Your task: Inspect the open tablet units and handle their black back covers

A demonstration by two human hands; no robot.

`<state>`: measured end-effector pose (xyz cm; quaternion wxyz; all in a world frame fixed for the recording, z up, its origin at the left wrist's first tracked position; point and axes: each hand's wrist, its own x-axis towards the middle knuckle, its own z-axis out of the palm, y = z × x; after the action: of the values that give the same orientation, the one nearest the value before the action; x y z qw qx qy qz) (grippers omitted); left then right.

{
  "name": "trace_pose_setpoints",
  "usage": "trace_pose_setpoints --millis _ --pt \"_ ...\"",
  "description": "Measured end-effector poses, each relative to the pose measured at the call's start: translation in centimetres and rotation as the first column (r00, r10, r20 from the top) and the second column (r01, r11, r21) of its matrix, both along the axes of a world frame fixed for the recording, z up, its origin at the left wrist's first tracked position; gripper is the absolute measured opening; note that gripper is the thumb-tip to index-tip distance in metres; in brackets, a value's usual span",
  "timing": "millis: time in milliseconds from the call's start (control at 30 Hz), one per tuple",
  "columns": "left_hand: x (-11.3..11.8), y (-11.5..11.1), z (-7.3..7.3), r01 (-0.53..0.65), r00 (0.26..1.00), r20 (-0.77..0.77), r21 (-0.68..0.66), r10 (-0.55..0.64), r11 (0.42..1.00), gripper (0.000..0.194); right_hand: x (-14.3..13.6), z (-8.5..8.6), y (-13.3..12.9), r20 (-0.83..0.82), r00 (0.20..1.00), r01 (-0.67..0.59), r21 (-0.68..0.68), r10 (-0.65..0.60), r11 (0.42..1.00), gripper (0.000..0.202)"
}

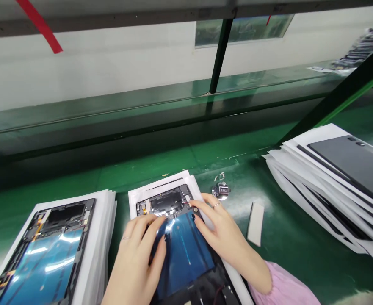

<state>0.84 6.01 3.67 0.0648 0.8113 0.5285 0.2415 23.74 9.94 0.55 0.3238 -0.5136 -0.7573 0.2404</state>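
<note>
Left hand [138, 250] and right hand [220, 222] laid on tablet [186, 254], lower centre, fingers parted; judged fragile, best held by edges

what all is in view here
devices: two, black and blue, left and middle
paper stacks: three, white, left, middle, right
panels: several, dark, right stack
tally counter: one, silver, beyond right hand
scrap: one, whitish, behind counter
bar: one, off-white, right of right hand
table: one, green, under the stacks
ledge: one, green, along wall
posts: two, dark green, behind
beam: one, grey, top
red strips: two, red, top
wall: one, white, back
window: one, greenish, wall
far stack: one, grey, upper right
sleeve: one, pink, right arm
left hand: one, dark nails, on middle device
right hand: one, dark nails, on middle device
</note>
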Motion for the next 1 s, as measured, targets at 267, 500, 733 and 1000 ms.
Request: trace_pose_setpoints --millis 267,500,733,1000 --pt "4.0 3.8 -0.7 0.049 0.998 -0.043 -0.134 -0.055 0.99 0.031 0.0 -1.4 -0.1 -0.16 0.987 -0.007 -0.085 -0.007 0.996 0.033" --pt "5.0 3.8 -0.9 0.059 0.998 -0.009 -0.15 -0.061 0.987 0.026 0.1 -1.2 -0.1 -0.224 0.974 -0.009 -0.108 -0.015 0.994 0.034" --pt "4.9 3.0 -0.8 0.069 0.997 -0.032 -0.109 -0.072 0.992 0.029 -0.1 -1.2 -0.3 -0.246 0.969 0.008 -0.072 -0.026 0.997 0.032" --pt "5.5 3.4 -0.6 0.065 0.992 -0.099 -0.075 -0.072 0.995 0.026 0.0 -1.3 -0.2 -0.226 0.974 0.021 -0.015 -0.024 1.0 0.031"
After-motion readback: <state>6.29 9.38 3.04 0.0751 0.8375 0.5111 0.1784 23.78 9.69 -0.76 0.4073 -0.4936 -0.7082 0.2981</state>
